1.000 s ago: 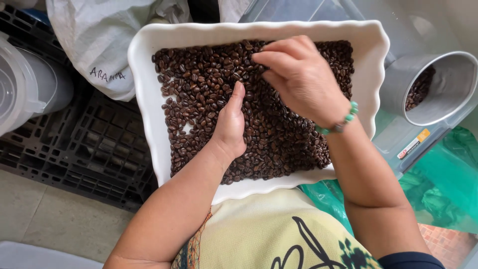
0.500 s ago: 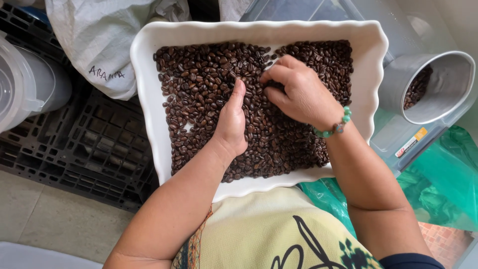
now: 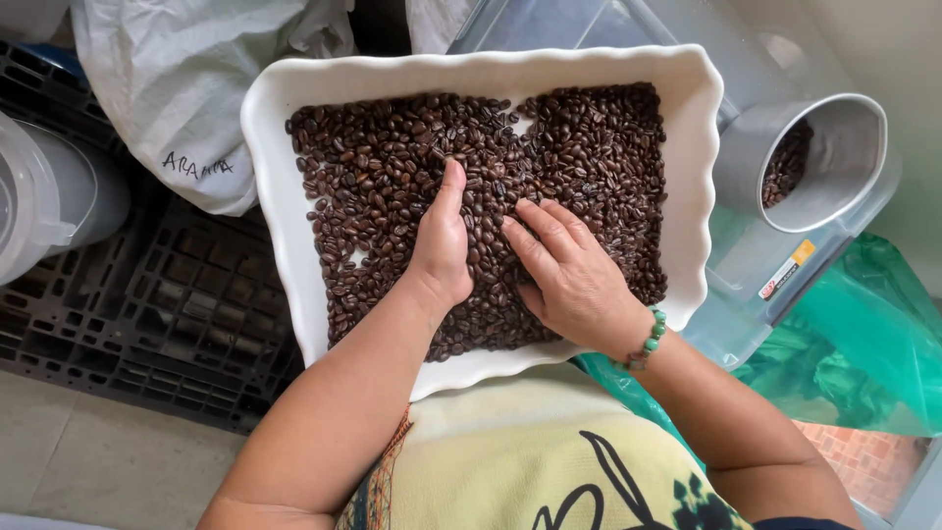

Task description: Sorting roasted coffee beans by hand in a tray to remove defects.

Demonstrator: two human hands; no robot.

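A white scalloped rectangular tray (image 3: 270,128) rests on my lap, filled with dark roasted coffee beans (image 3: 392,157). My left hand (image 3: 442,245) stands on edge in the beans near the tray's middle, fingers together and pointing away from me. My right hand (image 3: 569,275), with a green bead bracelet on the wrist, lies flat on the beans just right of it, fingers spread and pressing on the beans. Neither hand holds anything that I can see.
A grey metal scoop (image 3: 814,162) with some beans inside lies on a clear plastic bin (image 3: 746,304) at the right. A green plastic bag (image 3: 854,344) sits lower right. A white woven sack (image 3: 177,88), a clear lidded container (image 3: 39,211) and a black plastic pallet (image 3: 157,314) are at the left.
My right hand has drawn back from the tray's far side toward me, dragging across the beans, and now lies flat beside my left hand. The left hand stayed put.
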